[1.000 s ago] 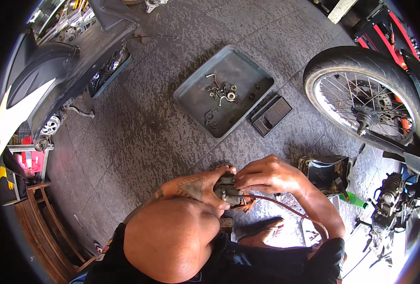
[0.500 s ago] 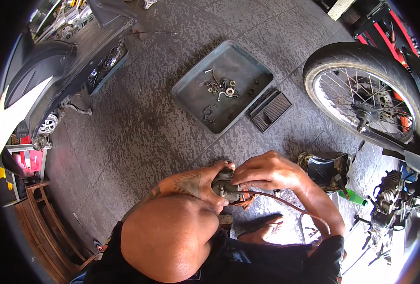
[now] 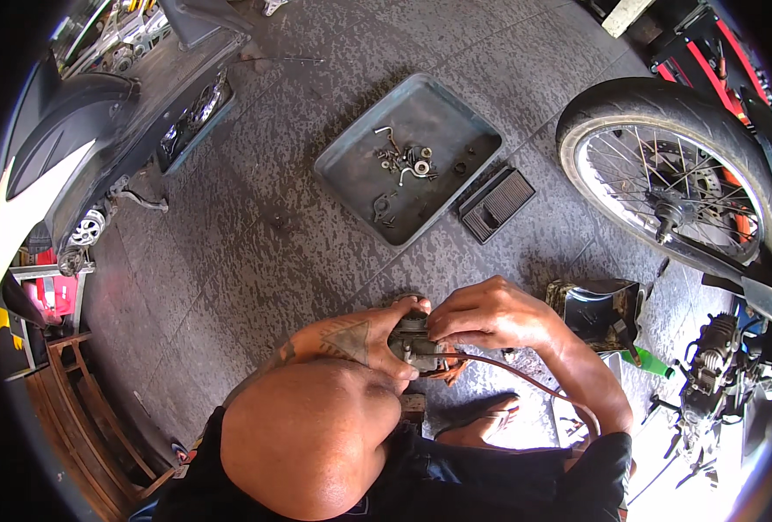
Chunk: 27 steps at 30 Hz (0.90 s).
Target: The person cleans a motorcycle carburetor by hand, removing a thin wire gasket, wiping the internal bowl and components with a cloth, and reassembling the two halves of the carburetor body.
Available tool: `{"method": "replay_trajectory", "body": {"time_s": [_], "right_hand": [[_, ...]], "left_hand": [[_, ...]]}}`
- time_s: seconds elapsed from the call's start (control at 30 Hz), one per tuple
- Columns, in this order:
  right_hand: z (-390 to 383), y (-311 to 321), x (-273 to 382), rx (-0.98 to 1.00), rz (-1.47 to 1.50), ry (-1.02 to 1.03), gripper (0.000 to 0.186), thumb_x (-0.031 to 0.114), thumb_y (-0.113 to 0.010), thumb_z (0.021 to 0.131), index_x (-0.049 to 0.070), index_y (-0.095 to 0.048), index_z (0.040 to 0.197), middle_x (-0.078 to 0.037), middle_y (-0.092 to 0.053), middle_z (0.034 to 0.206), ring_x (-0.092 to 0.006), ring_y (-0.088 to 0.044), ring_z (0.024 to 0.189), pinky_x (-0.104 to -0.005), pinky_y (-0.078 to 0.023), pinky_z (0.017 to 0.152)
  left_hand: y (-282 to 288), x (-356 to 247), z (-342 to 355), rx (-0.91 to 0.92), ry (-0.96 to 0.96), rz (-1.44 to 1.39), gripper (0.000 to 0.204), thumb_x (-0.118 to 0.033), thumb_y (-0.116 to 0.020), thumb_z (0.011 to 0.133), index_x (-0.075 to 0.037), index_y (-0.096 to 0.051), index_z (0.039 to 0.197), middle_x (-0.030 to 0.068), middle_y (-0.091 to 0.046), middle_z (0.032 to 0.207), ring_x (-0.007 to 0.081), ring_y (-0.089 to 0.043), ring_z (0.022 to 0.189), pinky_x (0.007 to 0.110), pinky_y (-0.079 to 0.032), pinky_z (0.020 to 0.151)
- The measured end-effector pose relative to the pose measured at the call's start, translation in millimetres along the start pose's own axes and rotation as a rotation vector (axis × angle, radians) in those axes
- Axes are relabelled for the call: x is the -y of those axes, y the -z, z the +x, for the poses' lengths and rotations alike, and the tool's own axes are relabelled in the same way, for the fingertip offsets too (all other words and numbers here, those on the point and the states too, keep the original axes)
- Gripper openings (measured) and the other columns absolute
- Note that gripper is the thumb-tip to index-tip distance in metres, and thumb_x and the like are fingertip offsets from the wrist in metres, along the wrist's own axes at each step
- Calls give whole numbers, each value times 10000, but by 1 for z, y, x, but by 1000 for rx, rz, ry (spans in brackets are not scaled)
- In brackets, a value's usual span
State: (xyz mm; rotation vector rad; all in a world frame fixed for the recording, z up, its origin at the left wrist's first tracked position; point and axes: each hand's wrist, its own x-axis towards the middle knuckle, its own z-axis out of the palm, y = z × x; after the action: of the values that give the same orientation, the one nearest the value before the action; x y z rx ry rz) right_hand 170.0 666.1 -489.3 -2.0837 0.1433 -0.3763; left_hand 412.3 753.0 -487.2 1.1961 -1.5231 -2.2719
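Observation:
A grey metal carburetor is held low in front of me. My left hand wraps round its left side, with the thumb and fingers reaching over its near and far ends. From the right, my right hand presses bent, closed fingertips against the carburetor's upper right side. Whatever those fingertips pinch is hidden behind them. A reddish-brown hose runs from beside the carburetor toward my right forearm. Just under the carburetor shows something orange and crumpled, its kind unclear.
Ahead, a grey tray holds loose bolts and small metal parts. Beside it lies a rectangular air filter. A spoked wheel stands right, above an engine. Near my right forearm sit a dark open container and a green bottle.
Both hands stay on the carburetor in nearly the same pose. The hose near my right forearm has shifted slightly.

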Motion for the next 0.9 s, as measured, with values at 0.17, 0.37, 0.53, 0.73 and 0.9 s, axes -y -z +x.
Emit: {"method": "replay_trajectory", "body": {"time_s": [0.17,0.37,0.53,0.73,0.9], "right_hand": [[0,0,-3,-42,2,22,251,154,-755,807,127,-704,1051,-52,-711,975,-270,-707,844,-388,-585,706],[11,-10,-28,-362,36,-97,203,157,-743,847,65,-715,1026,-111,-730,961,-284,-712,864,-399,-580,766],[46,-54,-118,-631,-369,-518,102,178,-720,832,109,-722,907,-61,-714,898,-267,-662,884,-398,-516,806],[99,-120,-207,-327,-702,-722,94,199,-663,852,160,-711,923,-27,-667,977,-236,-627,1018,-406,-501,869],[125,-124,-206,-159,-708,-848,213,169,-579,895,135,-669,1085,-46,-654,1125,-235,-605,1110,-427,-477,923]], "left_hand": [[-1,1,1,-34,-2,-50,982,-258,-807,706,-4,-268,1488,195,-580,1220,293,-585,1164,379,-454,993],[-1,29,-4,-234,-83,-258,866,-235,-781,730,1,-322,1426,167,-574,1236,252,-559,1186,376,-437,1018],[-8,106,12,-532,-361,-378,752,-213,-758,750,9,-379,1360,137,-569,1246,208,-533,1203,367,-420,1039],[-15,99,-20,-679,-295,-577,723,-203,-749,753,11,-392,1344,128,-570,1236,200,-532,1196,364,-422,1034],[-21,98,-44,-752,-238,-683,716,-198,-745,753,12,-395,1341,125,-571,1223,199,-536,1185,362,-428,1025]]}}
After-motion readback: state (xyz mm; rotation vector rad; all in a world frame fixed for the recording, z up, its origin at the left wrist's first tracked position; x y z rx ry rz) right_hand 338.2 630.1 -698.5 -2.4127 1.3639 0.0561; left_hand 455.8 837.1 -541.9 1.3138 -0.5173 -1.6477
